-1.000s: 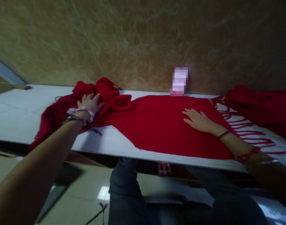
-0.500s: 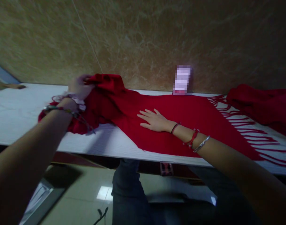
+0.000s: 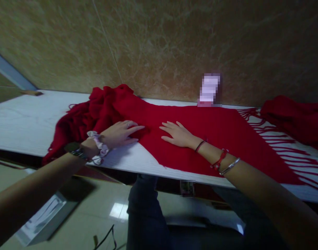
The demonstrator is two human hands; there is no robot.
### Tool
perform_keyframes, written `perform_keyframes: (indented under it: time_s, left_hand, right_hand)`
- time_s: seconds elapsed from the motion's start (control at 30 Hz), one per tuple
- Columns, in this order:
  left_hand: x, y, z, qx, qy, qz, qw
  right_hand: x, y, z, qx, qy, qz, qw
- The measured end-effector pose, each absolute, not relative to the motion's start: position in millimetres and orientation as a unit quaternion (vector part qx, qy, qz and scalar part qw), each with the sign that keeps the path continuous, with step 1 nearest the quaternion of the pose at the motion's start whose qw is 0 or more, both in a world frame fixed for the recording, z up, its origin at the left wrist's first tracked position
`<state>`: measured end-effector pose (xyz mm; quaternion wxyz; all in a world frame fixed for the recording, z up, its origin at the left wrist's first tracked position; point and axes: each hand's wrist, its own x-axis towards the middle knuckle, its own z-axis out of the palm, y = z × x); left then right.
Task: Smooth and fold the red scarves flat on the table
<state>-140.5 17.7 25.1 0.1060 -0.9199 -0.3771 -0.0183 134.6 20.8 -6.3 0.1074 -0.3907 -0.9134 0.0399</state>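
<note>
A red fringed scarf (image 3: 211, 139) lies across the white tabletop (image 3: 23, 118). Its right part is spread flat, with the fringe fanned out on the right; its left part is bunched in loose folds. My right hand (image 3: 178, 134) rests palm down on the flat part, fingers spread. Beside the bunched folds, my left hand (image 3: 121, 133) lies at the scarf's near edge, fingers stretched out and holding nothing. It wears a ring, and a pale scrunchie and a dark watch are on that wrist.
A second red cloth (image 3: 294, 118) lies bunched at the right end of the table. A blurred-out pinkish box (image 3: 209, 89) stands against the marbled wall (image 3: 159, 45). Below, a white box (image 3: 41, 220) with papers sits on the tiled floor. My legs (image 3: 145, 215) are under the table edge.
My left hand has let go of the raised scarf end at the back left and come down rightward, toward me. The bunched part has dropped in folds. My right hand stays on the scarf.
</note>
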Motion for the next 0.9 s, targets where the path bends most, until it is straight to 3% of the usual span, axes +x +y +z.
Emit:
perform_keyframes:
  time_s: [0.23,0.33,0.5,0.77,0.9]
  left_hand:
    - [-136.6,9.7,23.3,-0.870,-0.474,0.026,0.131]
    - [-128.7,5.4,23.7,-0.856,-0.505,0.044,0.105]
    - [-128.0,9.1,9.2,-0.861,-0.498,-0.048,0.093]
    - [-147.6,19.5,14.3,-0.879,-0.452,-0.043,0.144]
    - [-159.8,11.4,49.9,-0.854,-0.473,-0.145,0.163]
  right_hand:
    - [134.0,-0.5,9.2,-0.226,-0.952,0.043,0.202]
    - [121.2,-16.7,14.5,-0.197,-0.960,0.081,0.180]
    - [99.2,-28.4,10.9,-0.249,-0.955,0.061,0.148]
    - [115.4,1.7,-3.6,-0.360,-0.793,0.340,0.353]
    - [122.7,12.5,-10.6,-0.345,-0.727,0.432,0.407]
